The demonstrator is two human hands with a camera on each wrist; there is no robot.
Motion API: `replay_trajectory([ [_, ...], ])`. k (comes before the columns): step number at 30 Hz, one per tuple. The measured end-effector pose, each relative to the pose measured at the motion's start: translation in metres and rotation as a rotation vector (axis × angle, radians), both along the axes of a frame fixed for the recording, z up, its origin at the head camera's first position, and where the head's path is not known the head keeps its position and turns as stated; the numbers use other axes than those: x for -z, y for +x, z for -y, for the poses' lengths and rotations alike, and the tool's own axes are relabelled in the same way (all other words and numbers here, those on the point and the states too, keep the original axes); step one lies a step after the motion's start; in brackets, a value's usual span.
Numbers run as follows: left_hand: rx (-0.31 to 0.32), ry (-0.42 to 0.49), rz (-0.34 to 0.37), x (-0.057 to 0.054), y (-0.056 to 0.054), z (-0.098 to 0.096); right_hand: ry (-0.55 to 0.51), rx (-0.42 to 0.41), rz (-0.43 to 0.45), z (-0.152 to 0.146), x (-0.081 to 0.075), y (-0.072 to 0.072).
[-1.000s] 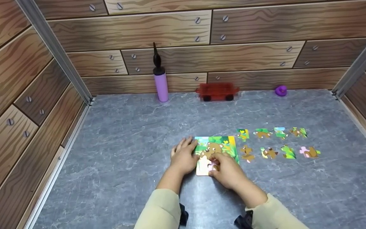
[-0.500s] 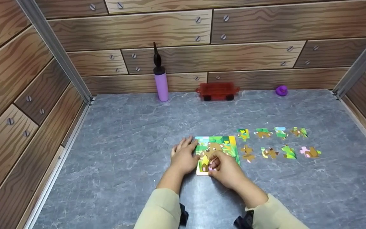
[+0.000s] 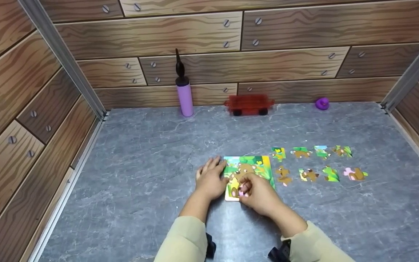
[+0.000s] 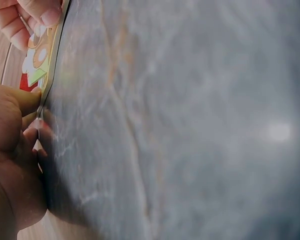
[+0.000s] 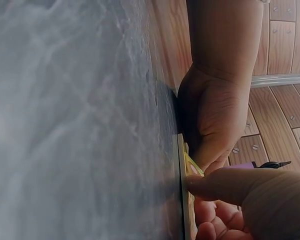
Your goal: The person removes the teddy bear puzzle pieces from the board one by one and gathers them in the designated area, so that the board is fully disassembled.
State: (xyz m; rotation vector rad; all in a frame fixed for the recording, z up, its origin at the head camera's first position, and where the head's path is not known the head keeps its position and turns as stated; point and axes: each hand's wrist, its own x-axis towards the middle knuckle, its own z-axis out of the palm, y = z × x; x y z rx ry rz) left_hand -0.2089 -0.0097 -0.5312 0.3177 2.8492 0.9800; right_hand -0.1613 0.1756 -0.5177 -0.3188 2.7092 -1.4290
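Note:
A square picture puzzle [image 3: 246,164] with a brown bear lies flat on the grey surface. At its lower left, my right hand [image 3: 262,195] pinches a yellow and brown puzzle piece [image 3: 234,190] between curled fingers and thumb. In the right wrist view this piece [image 5: 194,167] looks slightly tilted above the board, with the thumb against it. My left hand [image 3: 210,181] rests at the puzzle's left side, its fingers extended and the thumb touching the edge. The right fingers hide part of the puzzle's lower half. A pale strip of tray shows along the bottom edge.
Loose puzzle pieces lie in two rows to the right, among them a green piece [image 3: 330,174] and a pink and brown piece [image 3: 355,174]. Along the back wall stand a purple hand pump [image 3: 185,99], a red toy wagon [image 3: 249,104] and a purple toy duck [image 3: 322,103].
My right hand has brought the yellow and brown piece over the lower left of the puzzle, where pale tray showed a second ago. The left hand has stayed put.

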Motion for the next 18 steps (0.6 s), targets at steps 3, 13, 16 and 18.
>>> replay_trajectory([
  [3, 0.001, -0.004, 0.006, 0.0, 0.0, -0.001, -0.005, 0.01, 0.021, -0.002, -0.002, 0.001],
  [13, -0.001, -0.015, 0.028, -0.003, 0.001, -0.002, 0.0, 0.014, -0.036, -0.029, -0.009, 0.007],
  [16, -0.004, -0.01, 0.028, -0.003, 0.001, -0.001, -0.001, 0.028, -0.024, -0.042, -0.012, 0.01],
  [18, -0.007, -0.008, 0.025, -0.003, 0.001, -0.001, -0.005, 0.039, -0.008, -0.05, -0.013, 0.012],
])
